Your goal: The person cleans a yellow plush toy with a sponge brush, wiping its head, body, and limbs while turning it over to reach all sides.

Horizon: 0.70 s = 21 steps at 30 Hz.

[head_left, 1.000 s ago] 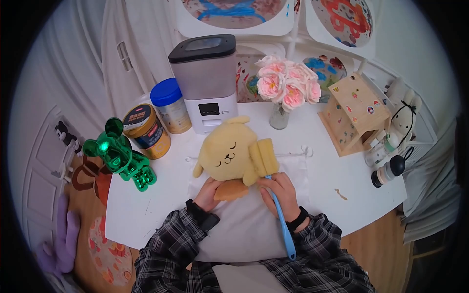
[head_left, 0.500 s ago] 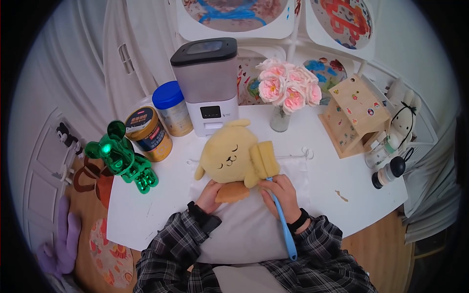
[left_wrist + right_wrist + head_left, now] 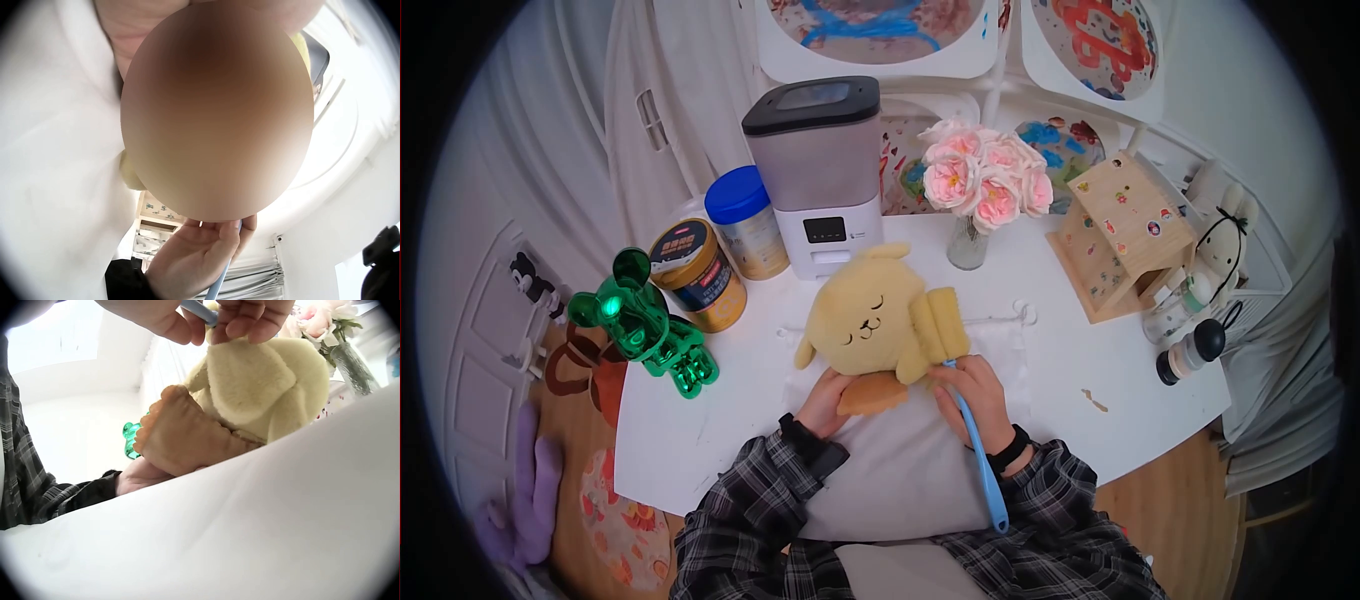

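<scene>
A yellow plush dog (image 3: 865, 310) with closed embroidered eyes lies tilted on a white cloth on the table. My left hand (image 3: 825, 402) grips its near left side, beside a scalloped orange-brown part (image 3: 872, 394); the fingers are partly hidden under the plush. My right hand (image 3: 980, 398) holds the blue-handled brush (image 3: 977, 450) close below its yellow head, which rests against the plush's right side. In the right wrist view the curled right fingertips (image 3: 240, 324) pinch the blue handle just over the plush's ear. A blurred brown oval fills the left wrist view's middle.
On the left stand a shiny green bear figure (image 3: 645, 325) and two tins, one blue-lidded (image 3: 748, 225). A dispenser (image 3: 825, 180) is behind the plush. To the right are pink flowers (image 3: 990, 175) in a vase, a wooden house (image 3: 1125, 235) and a black-capped bottle (image 3: 1193, 352).
The whole scene shifts slightly with the head camera. Both hands keep their hold, and the brush head stays against the plush's side.
</scene>
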Each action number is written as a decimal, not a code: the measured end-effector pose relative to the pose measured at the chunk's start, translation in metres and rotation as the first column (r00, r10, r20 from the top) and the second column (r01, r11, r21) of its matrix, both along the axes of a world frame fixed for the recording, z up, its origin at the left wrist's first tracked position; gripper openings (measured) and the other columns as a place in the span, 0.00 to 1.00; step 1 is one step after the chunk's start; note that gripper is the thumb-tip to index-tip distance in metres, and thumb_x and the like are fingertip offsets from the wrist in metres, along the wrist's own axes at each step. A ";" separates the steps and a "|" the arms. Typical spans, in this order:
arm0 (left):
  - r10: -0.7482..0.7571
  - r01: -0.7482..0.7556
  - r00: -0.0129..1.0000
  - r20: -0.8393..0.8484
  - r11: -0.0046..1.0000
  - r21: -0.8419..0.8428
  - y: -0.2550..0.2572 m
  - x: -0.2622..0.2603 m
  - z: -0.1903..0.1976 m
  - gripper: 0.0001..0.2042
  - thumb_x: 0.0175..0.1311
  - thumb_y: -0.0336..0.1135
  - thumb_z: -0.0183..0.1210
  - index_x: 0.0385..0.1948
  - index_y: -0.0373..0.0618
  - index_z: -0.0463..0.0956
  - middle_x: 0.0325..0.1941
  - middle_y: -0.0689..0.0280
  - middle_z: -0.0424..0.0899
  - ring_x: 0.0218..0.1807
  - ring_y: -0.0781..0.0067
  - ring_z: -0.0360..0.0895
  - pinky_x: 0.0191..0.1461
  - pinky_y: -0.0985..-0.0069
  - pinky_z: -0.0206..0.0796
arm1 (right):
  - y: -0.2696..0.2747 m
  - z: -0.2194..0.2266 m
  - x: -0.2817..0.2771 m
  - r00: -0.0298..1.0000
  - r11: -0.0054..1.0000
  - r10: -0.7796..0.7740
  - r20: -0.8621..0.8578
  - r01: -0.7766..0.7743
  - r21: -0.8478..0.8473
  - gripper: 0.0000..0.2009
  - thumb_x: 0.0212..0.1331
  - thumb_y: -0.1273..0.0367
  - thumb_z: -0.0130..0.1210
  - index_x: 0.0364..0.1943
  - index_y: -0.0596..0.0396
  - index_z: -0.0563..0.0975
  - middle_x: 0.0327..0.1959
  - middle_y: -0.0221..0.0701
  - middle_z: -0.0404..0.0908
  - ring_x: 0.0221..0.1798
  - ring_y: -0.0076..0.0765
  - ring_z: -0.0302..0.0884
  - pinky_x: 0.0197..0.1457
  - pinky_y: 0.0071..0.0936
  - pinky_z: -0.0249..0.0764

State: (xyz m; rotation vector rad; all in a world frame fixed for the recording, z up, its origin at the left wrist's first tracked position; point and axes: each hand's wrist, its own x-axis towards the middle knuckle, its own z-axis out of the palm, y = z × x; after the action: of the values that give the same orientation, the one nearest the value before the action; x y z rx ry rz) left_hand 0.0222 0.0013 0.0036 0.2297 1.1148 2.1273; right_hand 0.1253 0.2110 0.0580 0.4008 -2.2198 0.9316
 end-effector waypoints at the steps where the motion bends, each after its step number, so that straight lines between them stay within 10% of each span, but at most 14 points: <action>1: -0.001 0.001 1.000 0.007 1.000 -0.003 0.000 0.000 0.000 0.18 0.70 0.32 0.45 0.59 0.36 0.63 0.59 0.57 0.73 0.57 0.66 0.74 0.60 0.71 0.68 | -0.001 0.000 0.000 1.000 1.000 0.001 0.003 -0.001 -0.003 0.14 0.45 0.80 0.58 0.40 0.58 0.77 0.32 0.39 0.71 0.35 0.47 0.70 0.39 0.34 0.69; 21: -0.007 0.006 0.996 0.090 1.000 0.012 -0.014 0.001 0.001 0.19 0.70 0.33 0.46 0.60 0.38 0.62 0.60 0.57 0.71 0.58 0.63 0.73 0.61 0.67 0.68 | -0.003 0.000 -0.005 0.998 0.999 0.046 0.030 -0.047 0.011 0.17 0.44 0.78 0.61 0.42 0.54 0.77 0.33 0.36 0.71 0.36 0.43 0.71 0.38 0.33 0.69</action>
State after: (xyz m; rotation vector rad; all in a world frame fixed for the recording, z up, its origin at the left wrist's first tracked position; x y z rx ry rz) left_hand 0.0232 -0.0129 0.0050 0.1414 1.0485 2.1172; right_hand 0.1202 0.2082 0.0585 0.4486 -2.2527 0.9549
